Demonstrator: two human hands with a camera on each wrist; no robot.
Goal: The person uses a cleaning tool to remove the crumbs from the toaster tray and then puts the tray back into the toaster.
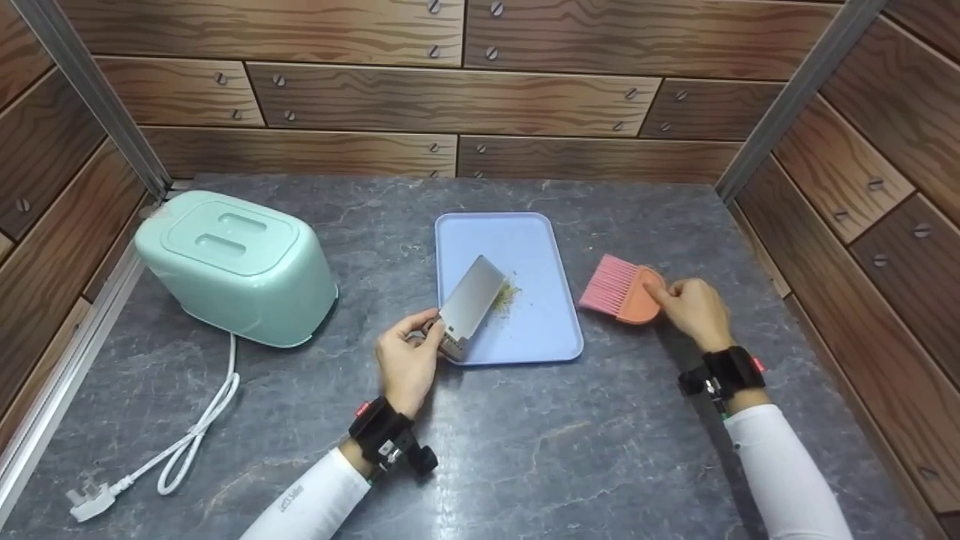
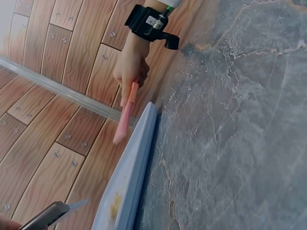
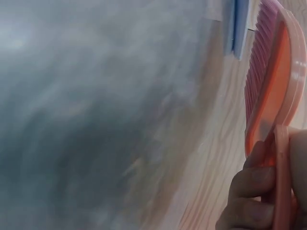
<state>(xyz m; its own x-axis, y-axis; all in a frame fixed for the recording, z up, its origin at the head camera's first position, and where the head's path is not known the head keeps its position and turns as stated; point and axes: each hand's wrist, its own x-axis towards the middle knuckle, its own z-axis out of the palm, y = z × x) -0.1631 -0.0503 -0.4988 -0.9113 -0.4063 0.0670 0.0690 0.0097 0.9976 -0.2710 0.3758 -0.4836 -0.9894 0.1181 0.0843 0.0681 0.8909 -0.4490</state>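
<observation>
A toaster crumb tray (image 1: 472, 296), a flat silver metal plate, is pinched at its near end by my left hand (image 1: 409, 364). It slants over the left part of a light blue tray (image 1: 536, 322). Greenish-yellow crumbs (image 1: 507, 298) lie in a small heap on the blue tray beside the plate. To the right, my right hand (image 1: 697, 307) grips a small brush by its orange handle (image 1: 641, 296). The brush's pink bristles (image 1: 609, 283) point left toward the blue tray's right edge, apart from it. In the right wrist view my fingers (image 3: 252, 191) curl round the handle.
A mint-green toaster (image 1: 240, 262) with a lid over its top stands at the left. Its white cord (image 1: 199, 431) runs toward the near left, ending in a plug (image 1: 94, 501). Wood-patterned walls (image 1: 450, 97) enclose the grey marbled table (image 1: 525, 457) at the back and sides.
</observation>
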